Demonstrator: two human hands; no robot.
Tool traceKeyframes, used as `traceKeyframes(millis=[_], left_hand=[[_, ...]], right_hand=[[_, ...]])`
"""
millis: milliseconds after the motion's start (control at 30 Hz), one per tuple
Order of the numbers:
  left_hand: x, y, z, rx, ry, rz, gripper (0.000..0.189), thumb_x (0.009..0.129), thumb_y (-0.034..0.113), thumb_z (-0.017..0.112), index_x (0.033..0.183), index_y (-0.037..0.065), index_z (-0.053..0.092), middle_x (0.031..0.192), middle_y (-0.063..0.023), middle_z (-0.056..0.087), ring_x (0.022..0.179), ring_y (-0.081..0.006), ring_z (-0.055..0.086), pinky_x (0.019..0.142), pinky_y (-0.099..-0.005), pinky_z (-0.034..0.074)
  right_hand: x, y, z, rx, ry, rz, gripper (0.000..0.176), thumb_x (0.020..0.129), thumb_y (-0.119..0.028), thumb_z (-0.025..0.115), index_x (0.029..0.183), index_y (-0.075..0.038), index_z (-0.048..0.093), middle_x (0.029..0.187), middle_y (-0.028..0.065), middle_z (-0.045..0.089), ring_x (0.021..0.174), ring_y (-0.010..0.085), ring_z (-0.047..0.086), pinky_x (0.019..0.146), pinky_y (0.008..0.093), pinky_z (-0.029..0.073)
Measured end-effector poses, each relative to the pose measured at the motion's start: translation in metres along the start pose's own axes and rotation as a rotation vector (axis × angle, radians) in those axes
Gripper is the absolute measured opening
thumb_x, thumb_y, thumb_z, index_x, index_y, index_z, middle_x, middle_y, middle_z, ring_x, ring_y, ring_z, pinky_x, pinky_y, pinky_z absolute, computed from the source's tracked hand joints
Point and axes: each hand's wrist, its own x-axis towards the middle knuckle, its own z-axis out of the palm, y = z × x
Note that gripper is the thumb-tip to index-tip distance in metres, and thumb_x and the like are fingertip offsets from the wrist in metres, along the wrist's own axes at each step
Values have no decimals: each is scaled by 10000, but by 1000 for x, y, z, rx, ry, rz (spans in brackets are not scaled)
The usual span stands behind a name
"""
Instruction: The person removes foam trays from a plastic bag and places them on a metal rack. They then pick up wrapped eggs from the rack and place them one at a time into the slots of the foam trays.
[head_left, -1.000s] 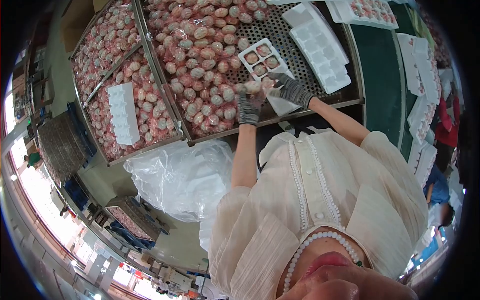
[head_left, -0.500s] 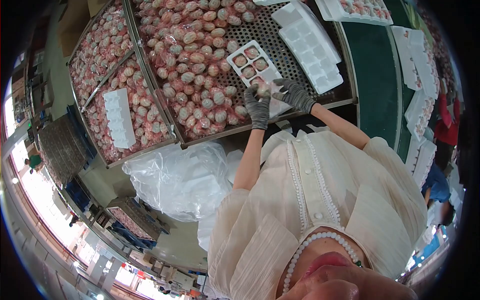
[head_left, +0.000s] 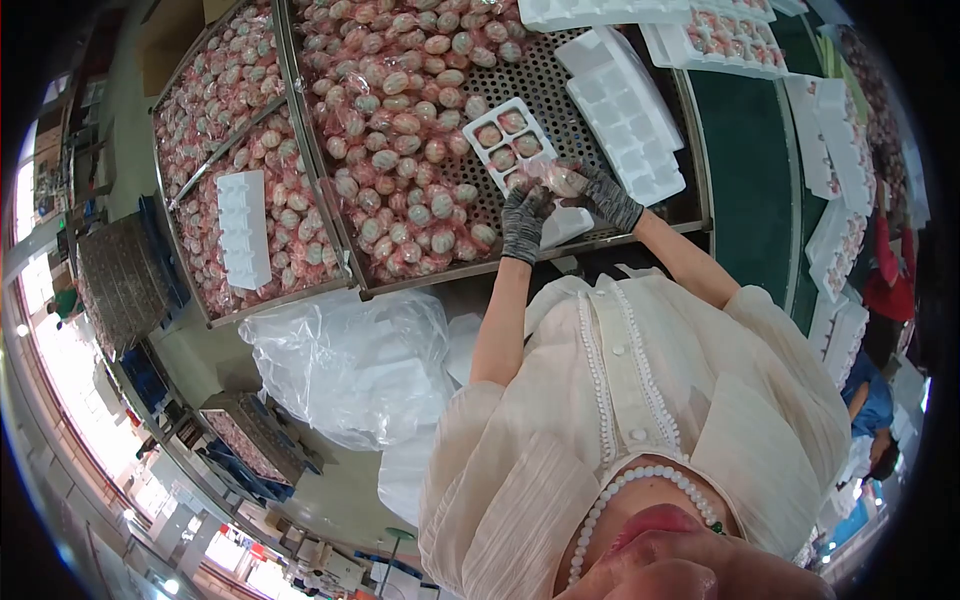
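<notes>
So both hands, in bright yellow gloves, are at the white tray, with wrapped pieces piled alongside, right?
Not quite: the gloves are striped grey, not yellow, as the head view shows. The left hand and right hand are at the white tray, with wrapped pieces piled alongside.

Hands, one pair, in grey striped knit gloves (head_left: pixel 521 243); close together ahead of the torso. Left hand (head_left: pixel 526 218): fingers forward, bent; wrist nearly in line with the left forearm (head_left: pixel 503 322), which is bare and runs almost straight ahead. Right hand (head_left: pixel 607 196): fingers curved, turned inward toward the left; right forearm (head_left: pixel 683 255) bare, slanting inward. Exact finger closure, both: indistinct. Upper arms: under loose cream sleeves (head_left: pixel 785 325).
</notes>
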Motion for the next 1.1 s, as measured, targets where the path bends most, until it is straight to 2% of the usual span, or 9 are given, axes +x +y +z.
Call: traceKeyframes(millis=[133,333,367,467,533,600,667,767,1100], left_hand=[[3,56,34,-143,278,-192,152,806,57,530,954,64,565,783,-15,592,667,-109,582,520,-206,466],[19,66,18,512,143,-248,162,793,66,519,937,96,584,755,-15,590,537,-88,509,450,-214,414],[54,-46,-63,558,-40,23,195,762,83,531,949,105,585,787,-22,585,591,-83,493,496,-221,414],[54,-16,-34,918,112,257,86,768,130,543,825,70,570,801,-28,576,731,-101,528,594,-252,445],[46,32,-1,484,265,-386,143,778,201,557,833,70,574,671,-21,579,557,-132,545,476,-236,444],[48,31,1,-454,252,-424,63,792,120,540,815,72,574,742,-27,593,641,-146,572,545,-241,478],[79,-59,-36,26,96,257,97,792,69,525,872,64,580,802,-54,608,677,-179,585,592,-257,487],[54,19,19,34,384,-91,130,766,61,538,881,41,594,826,-99,611,708,-219,587,616,-294,482],[61,9,-1,1134,300,139,266,732,193,521,933,34,590,864,-190,561,825,-326,527,763,-377,407]], right_hand=[[-4,-42,0,429,169,237,603,724,-161,653,1228,-65,336,1162,63,427,1010,149,465,786,283,455],[-5,-56,-7,-836,20,-287,665,689,-280,642,1235,-65,329,1231,173,367,1133,291,365,961,378,286],[-8,-48,-12,-1083,-183,-449,625,712,-271,607,1236,-71,333,1242,185,353,1150,306,338,985,375,249],[0,14,1,-1105,-24,-221,432,747,-228,523,1150,-91,452,1172,141,442,1117,308,389,949,372,311],[6,-38,10,-951,48,-184,439,688,-140,579,1106,-55,473,1092,137,481,1041,302,435,879,355,383],[15,-43,13,-894,153,-63,436,670,-131,577,1091,-67,480,1061,135,489,1004,300,446,851,359,398],[19,-44,18,-949,269,-5,419,657,-126,575,1061,-59,487,1036,134,487,984,301,445,821,362,412],[24,-49,27,-1033,241,-37,423,652,-136,575,1053,-49,476,998,161,490,923,321,480,775,382,433],[43,-12,25,-563,187,300,245,680,-211,598,859,-47,571,808,182,566,711,349,537,692,399,436]])
